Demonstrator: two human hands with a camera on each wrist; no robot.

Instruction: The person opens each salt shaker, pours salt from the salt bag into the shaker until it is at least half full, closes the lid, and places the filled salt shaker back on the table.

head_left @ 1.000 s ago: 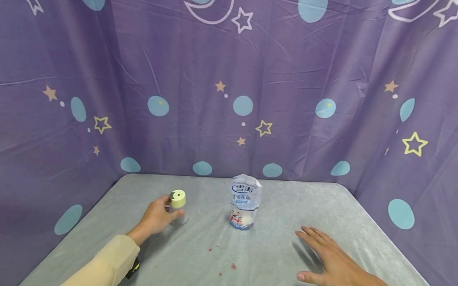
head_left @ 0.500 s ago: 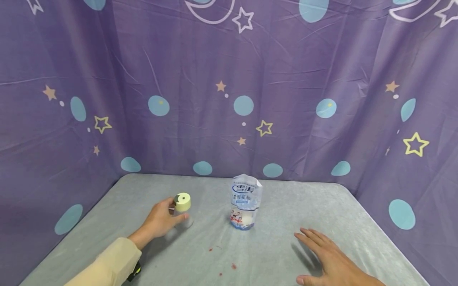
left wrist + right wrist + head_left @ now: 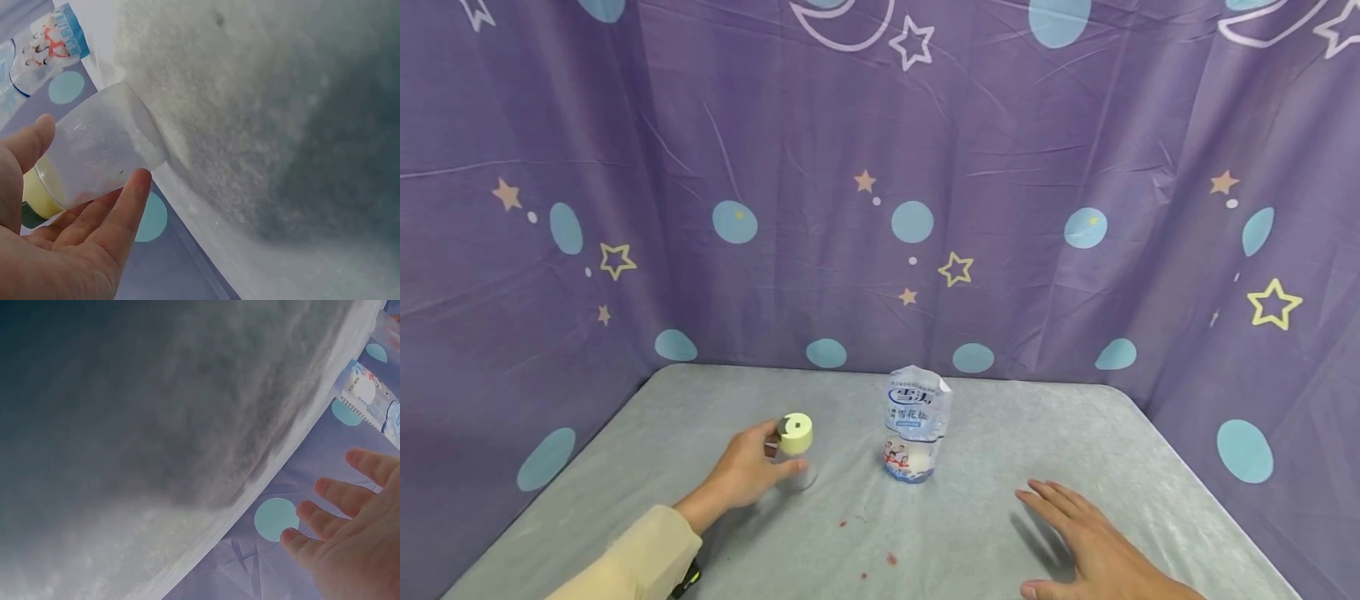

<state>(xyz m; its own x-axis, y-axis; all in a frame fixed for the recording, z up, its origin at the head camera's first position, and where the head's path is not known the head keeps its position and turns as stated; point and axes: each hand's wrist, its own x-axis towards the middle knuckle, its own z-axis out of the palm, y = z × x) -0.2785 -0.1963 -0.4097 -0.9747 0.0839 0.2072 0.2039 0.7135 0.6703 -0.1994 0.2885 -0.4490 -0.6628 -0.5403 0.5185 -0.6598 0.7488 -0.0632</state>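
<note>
A clear plastic jar (image 3: 103, 140) with a pale yellow lid (image 3: 797, 435) stands upright on the table, left of the middle. My left hand (image 3: 743, 471) holds it from the left side, thumb in front and fingers behind the clear body. A dark patch marks one side of the lid. To the right of the jar stands a blue and white printed pouch (image 3: 916, 427), upright and apart from both hands. At the lower right, my right hand (image 3: 1090, 537) hovers low over the table, fingers spread and holding nothing; its fingers (image 3: 337, 494) also show in the right wrist view.
The table's grey cloth (image 3: 992, 475) has a few small red spots (image 3: 891, 559) near the front. A purple curtain (image 3: 820, 267) with stars and blue ovals hangs behind and along both sides. A dark object with yellow-green (image 3: 687, 577) shows below the left sleeve.
My left hand and the jar have moved together to the right and slightly nearer, toward the pouch. My right hand has barely shifted, and the pouch stays in place.
</note>
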